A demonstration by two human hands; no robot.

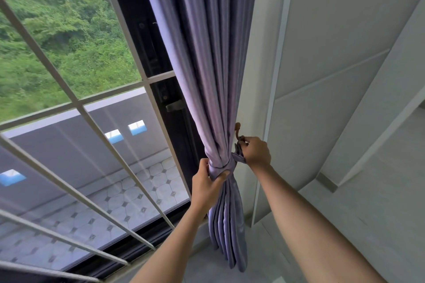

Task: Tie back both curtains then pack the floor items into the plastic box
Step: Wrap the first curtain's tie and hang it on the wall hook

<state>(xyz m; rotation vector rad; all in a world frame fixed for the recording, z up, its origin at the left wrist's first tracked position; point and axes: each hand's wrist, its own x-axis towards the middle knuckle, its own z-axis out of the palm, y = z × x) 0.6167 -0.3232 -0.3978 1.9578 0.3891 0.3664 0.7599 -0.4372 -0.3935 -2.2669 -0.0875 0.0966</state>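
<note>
Head view shows you the purple curtain (207, 76) gathered into a tight bundle against the right side of the window, hanging in folds down to the floor beside the white wall (345, 53). A matching purple tieback (226, 164) is wrapped around the bundle at its narrowest point. Your left hand (207, 185) is clenched on the curtain just at and below the band, thumb pressed across the fabric. Your right hand (256, 150) is closed on the free end of the tieback, holding it up at the small brown hook (238, 130) fixed on the wall; you cannot tell from here whether the loop is seated on the hook. To the left, white window bars (76, 103) cross the glass, with a tiled balcony floor (128, 200) and green trees (57, 30) beyond.
</note>
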